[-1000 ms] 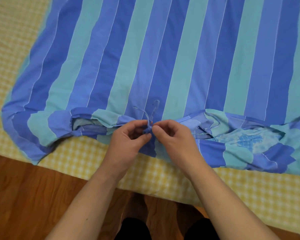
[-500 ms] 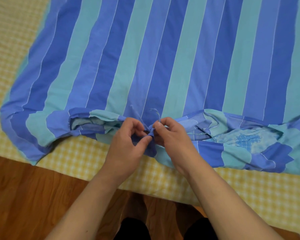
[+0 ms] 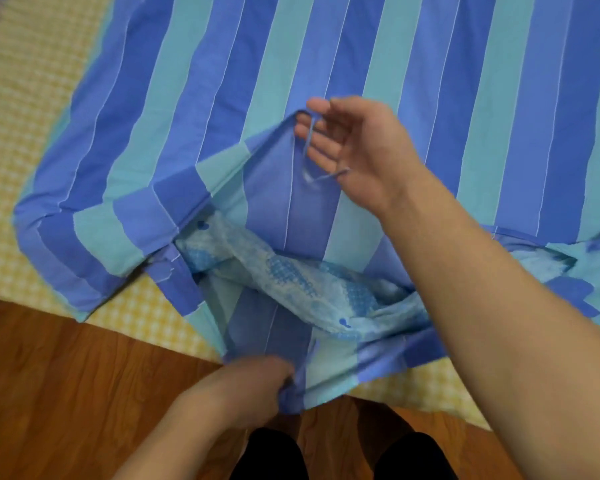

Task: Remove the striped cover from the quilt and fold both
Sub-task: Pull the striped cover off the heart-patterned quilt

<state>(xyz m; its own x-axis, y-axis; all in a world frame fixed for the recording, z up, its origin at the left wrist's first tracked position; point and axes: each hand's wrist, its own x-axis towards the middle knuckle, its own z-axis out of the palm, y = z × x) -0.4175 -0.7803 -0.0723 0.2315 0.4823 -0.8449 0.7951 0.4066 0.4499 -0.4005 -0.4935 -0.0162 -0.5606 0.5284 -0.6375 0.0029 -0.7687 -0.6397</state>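
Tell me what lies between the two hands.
In the head view, the pale blue patterned quilt lies exposed inside the opened striped cover, between left hand and right hand.

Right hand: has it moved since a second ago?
Yes. The right hand has lifted the striped cover's top flap away from the wooden floor, up over the stripes.

Head cam, looks down, close over bed (image 3: 21, 140) edge.

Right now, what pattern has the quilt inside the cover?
Pale blue with darker blue print, on the quilt, head view.
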